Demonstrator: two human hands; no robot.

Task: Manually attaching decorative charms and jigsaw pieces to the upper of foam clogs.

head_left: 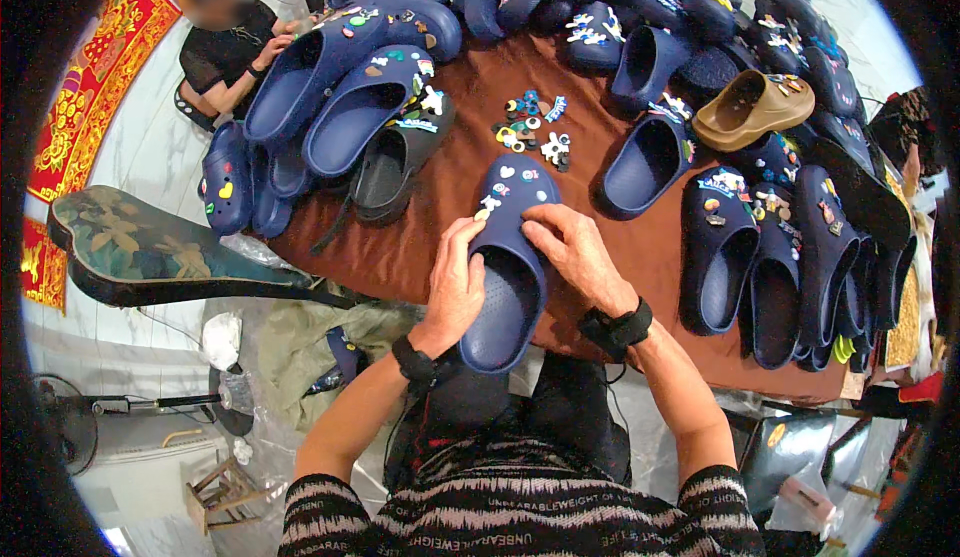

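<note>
head view: a navy clog (pixel 503 302) is held over the near edge of the table, toe pointing away from the wearer and open heel toward the body. small charms sit on its upper, among them a white heart (pixel 507 171) and, at the left edge, a white-and-gold figure (pixel 489 204). the left hand (pixel 457 282) is clamped on the clog's left side, its fingertips at that figure; whether they pinch it, i cannot tell. the right hand (pixel 580 254) has its thumb side against the right of the upper, fingers bent; how firmly they close on the clog, i cannot tell. both wrists wear black bands (pixel 617 329).

just beyond the toe, a small heap of loose charms (pixel 522 122) lies on the brown cloth (pixel 465 82). to the left is a black clog (pixel 390 157), strap hanging, next to a pile of navy clogs (pixel 360 122). to the right a decorated navy clog (pixel 642 165) lies near a tan clog (pixel 750 112), with a row of more clogs (pixel 722 257) nearer the wearer.

further out, at the upper left, a person in a black top (pixel 225 57) has hands by the pile, near a red-and-gold banner (pixel 90 82). a floral padded seat (pixel 170 242) stands left of the table.
</note>
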